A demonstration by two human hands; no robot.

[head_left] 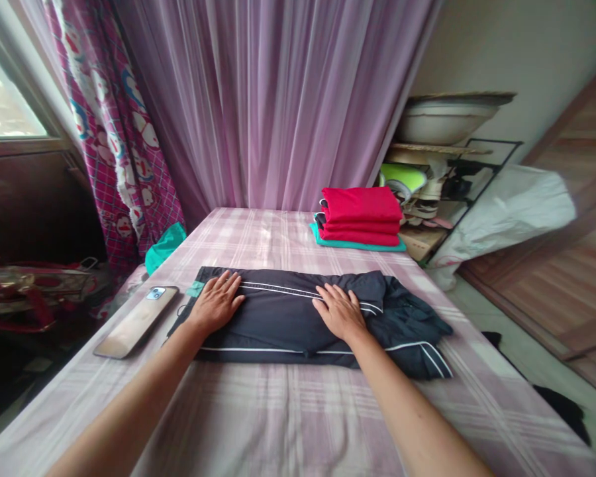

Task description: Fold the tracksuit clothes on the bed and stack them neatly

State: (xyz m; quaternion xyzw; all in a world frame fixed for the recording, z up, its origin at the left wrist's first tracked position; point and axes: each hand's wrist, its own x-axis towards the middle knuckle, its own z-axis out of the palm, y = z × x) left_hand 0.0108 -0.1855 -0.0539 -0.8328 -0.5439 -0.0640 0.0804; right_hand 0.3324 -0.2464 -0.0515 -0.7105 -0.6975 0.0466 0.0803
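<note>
A dark navy garment (278,318) with thin white piping lies folded lengthwise across the pink plaid bed (288,411). My left hand (217,301) rests flat on its left part, fingers stretched out. My right hand (340,310) lies flat on its middle, fingers spread. Neither hand grips anything. The garment's right end (412,331) is bunched and loosely crumpled.
A smartphone (136,320) lies face up on the bed, left of the garment. Folded red and teal clothes (360,217) are stacked at the far right of the bed. Curtains (258,99) hang behind. A shelf with a basin (447,119) and a white sack (511,205) stand to the right.
</note>
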